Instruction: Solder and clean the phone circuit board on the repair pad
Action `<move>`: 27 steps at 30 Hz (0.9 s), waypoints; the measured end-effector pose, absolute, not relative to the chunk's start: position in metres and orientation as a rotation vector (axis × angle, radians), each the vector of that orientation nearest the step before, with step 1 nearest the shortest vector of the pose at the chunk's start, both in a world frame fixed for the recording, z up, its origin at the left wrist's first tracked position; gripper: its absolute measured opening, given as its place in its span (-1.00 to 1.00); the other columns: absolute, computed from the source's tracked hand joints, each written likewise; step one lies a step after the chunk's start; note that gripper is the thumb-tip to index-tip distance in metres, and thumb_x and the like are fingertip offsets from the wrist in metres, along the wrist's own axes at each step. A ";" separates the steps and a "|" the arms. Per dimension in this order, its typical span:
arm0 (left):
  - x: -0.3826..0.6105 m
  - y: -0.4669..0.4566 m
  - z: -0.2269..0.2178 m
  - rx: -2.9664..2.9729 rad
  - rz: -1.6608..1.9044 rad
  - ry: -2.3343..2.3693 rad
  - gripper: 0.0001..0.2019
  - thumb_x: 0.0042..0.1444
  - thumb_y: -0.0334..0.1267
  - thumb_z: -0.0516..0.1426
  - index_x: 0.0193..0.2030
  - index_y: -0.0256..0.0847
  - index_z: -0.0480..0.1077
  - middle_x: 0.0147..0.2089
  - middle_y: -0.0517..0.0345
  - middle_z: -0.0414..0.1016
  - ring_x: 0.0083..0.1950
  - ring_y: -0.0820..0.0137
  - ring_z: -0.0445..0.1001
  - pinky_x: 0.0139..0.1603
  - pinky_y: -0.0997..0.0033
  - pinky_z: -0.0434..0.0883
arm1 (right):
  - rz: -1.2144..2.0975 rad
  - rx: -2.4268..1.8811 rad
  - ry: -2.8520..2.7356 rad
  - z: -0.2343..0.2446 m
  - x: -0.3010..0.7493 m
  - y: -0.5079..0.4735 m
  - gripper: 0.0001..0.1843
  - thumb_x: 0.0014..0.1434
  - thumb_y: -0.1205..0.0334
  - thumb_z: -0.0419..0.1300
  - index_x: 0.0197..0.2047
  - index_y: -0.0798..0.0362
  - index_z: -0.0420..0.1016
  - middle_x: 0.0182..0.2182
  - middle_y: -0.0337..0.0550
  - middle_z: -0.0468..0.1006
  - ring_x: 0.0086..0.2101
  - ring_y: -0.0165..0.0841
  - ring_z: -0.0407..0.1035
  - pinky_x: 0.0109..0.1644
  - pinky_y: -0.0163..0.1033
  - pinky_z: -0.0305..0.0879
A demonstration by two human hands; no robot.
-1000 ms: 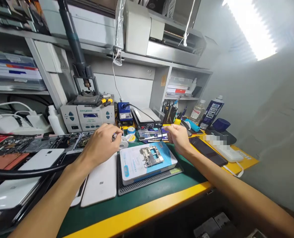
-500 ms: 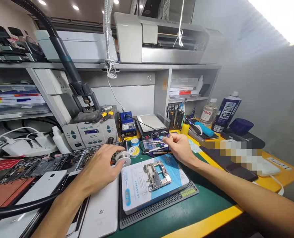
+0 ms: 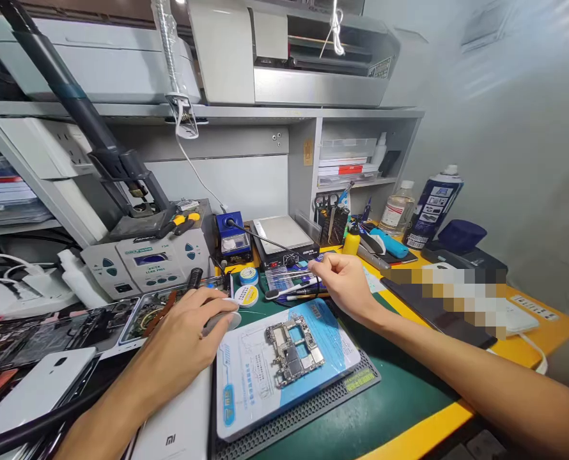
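My left hand [image 3: 195,326] pinches a small spool of thin silvery wire [image 3: 223,321] between thumb and fingers, partly covered by them. A fine strand of wire sticks out to its right. To the upper right, my right hand [image 3: 344,281] is closed, thumb against curled fingers. What sits inside that grip is mostly hidden; a thin dark cord shows just below it. Between and below the hands, a phone circuit board [image 3: 294,354] lies flat on a white and blue box [image 3: 250,396], which rests on a grey perforated mat [image 3: 356,380]. Neither hand touches the board.
Behind the hands stand two small round tins [image 3: 247,295], a black brush [image 3: 277,294], a blue soldering station [image 3: 234,237] and a yellow bottle [image 3: 351,241]. Left are a hot-air station [image 3: 145,265] and phones, including a white one [image 3: 174,428]. Bottles [image 3: 397,207] stand at right.
The camera view has turned, so the bench and both hands appear further left. The spool has tilted and is more covered by my left fingers. My right hand stays closed.
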State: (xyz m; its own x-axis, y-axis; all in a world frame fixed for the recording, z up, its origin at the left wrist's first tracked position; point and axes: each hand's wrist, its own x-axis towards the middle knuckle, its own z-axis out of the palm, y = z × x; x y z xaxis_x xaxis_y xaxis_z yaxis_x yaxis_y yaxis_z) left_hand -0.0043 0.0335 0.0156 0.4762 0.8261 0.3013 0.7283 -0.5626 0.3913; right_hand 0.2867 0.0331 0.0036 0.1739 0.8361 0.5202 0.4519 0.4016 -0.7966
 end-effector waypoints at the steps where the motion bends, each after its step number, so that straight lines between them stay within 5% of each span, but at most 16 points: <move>1: -0.004 0.034 0.015 2.507 0.693 1.345 -0.69 0.30 0.01 0.02 -0.10 0.04 0.57 0.08 0.12 0.52 0.12 0.14 0.45 0.14 0.06 0.43 | 0.404 -1.221 -1.452 0.004 0.287 0.033 -0.73 0.35 0.14 0.24 -0.34 0.14 0.46 -0.52 -0.39 0.42 -0.59 -0.52 0.30 -0.50 -0.37 0.31; 10: -0.006 0.035 0.014 2.442 0.683 1.386 -0.73 0.30 0.01 0.04 -0.08 0.05 0.53 0.09 0.14 0.48 0.15 0.18 0.42 0.14 0.10 0.45 | 0.466 -1.188 -1.338 0.019 0.287 0.030 -0.44 0.22 0.24 0.28 -0.68 0.00 0.06 -0.72 -0.49 0.08 -0.65 -0.53 -0.01 -0.53 -0.34 0.02; 16: -0.005 0.035 0.013 2.421 0.674 1.392 -0.69 0.33 0.03 0.00 -0.10 0.06 0.55 0.09 0.13 0.46 0.10 0.22 0.45 -0.12 0.30 0.52 | 0.540 -1.189 -1.282 0.021 0.287 0.028 -0.47 0.15 0.20 0.28 -0.69 -0.03 0.05 -0.73 -0.44 0.09 -0.63 -0.51 -0.04 -0.52 -0.28 -0.06; 22: -0.006 0.033 0.012 2.415 0.688 1.386 -0.71 0.33 0.00 0.00 -0.12 0.04 0.53 0.07 0.15 0.47 0.12 0.24 0.45 0.15 0.16 0.42 | 0.631 -1.198 -1.284 0.018 0.285 0.023 -0.47 0.14 0.17 0.29 -0.68 -0.03 0.05 -0.72 -0.43 0.07 -0.62 -0.50 -0.08 -0.54 -0.28 -0.10; 27: -0.009 0.033 0.008 2.426 0.728 1.370 -0.72 0.31 0.01 0.02 -0.12 0.06 0.53 0.08 0.14 0.47 0.12 0.21 0.46 0.15 0.10 0.41 | 0.571 -1.206 -1.207 0.024 0.293 0.028 -0.46 0.13 0.16 0.31 -0.68 -0.04 0.04 -0.71 -0.42 0.08 -0.62 -0.49 -0.05 -0.55 -0.27 -0.09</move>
State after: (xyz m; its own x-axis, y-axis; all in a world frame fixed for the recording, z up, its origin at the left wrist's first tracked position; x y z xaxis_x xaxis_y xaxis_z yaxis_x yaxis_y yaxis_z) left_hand -0.0089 0.0334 0.0083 0.4296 0.8533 0.2957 0.7223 -0.5212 0.4546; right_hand 0.2926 0.0282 0.0238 0.3248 0.8604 0.3927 0.2422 0.3257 -0.9139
